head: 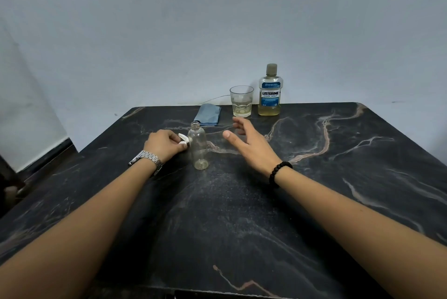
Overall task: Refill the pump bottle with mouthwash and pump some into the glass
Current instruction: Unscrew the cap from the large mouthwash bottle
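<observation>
A small clear pump bottle (pixel 198 145) stands upright in the middle of the table, its neck uncapped and almost no liquid inside. My left hand (pixel 164 144) rests on the table just left of it, fingers closed around the white pump head (pixel 183 140). My right hand (pixel 246 140) hovers to the bottle's right with fingers spread and nothing in it. Beyond it stands a clear glass (pixel 241 101) with a little pale liquid at the bottom. The capped Listerine mouthwash bottle (pixel 269 91), partly full of yellowish liquid, stands right of the glass by the wall.
A folded blue cloth (pixel 208 114) lies at the table's far edge, left of the glass. The dark marble table (pixel 242 214) runs up to a pale wall. A thin wire curves behind the cloth and glass.
</observation>
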